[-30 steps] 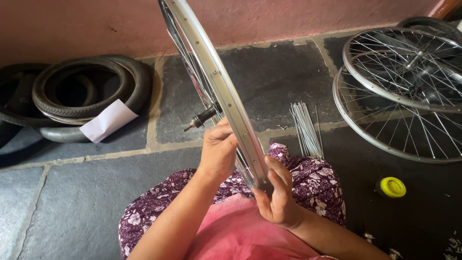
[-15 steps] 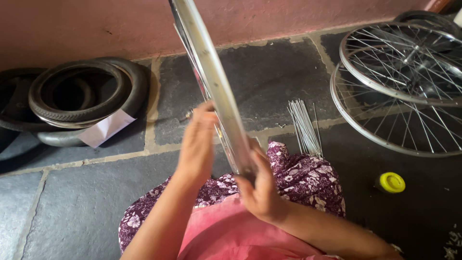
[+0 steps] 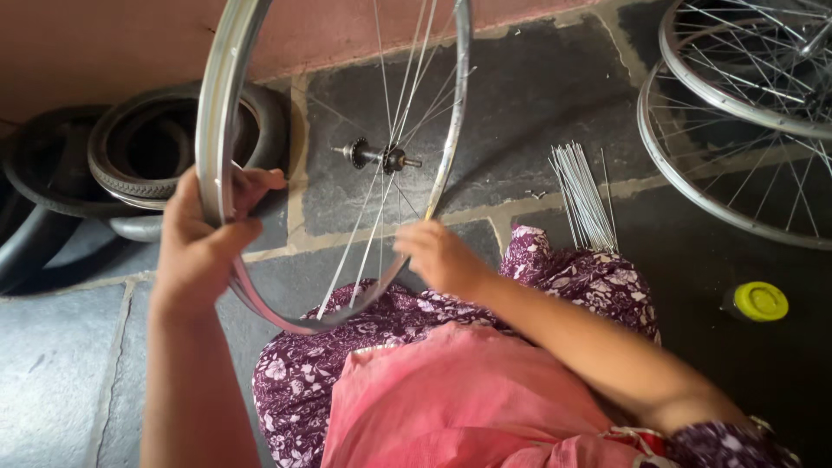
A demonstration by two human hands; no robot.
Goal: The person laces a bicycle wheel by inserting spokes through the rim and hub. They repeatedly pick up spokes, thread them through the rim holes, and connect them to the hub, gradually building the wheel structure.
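Rim (image 3: 227,130) turned face-on, left hand (image 3: 201,243) gripping it, right hand (image 3: 440,256) loosely curled at spokes (image 3: 381,199)

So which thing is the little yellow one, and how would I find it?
Start at the two finished spoked wheels lying flat on the dark stone floor at the upper right. Just below them, right of the bundle of loose spokes, sits a small round yellow cap. It is the only bright yellow thing among grey metal and black tyres.

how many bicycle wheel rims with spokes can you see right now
3. One silver spoked rim is gripped by the left hand, near the right hand. Two more spoked wheels lie overlapping on the stone floor at upper right; others may lie outside the view.
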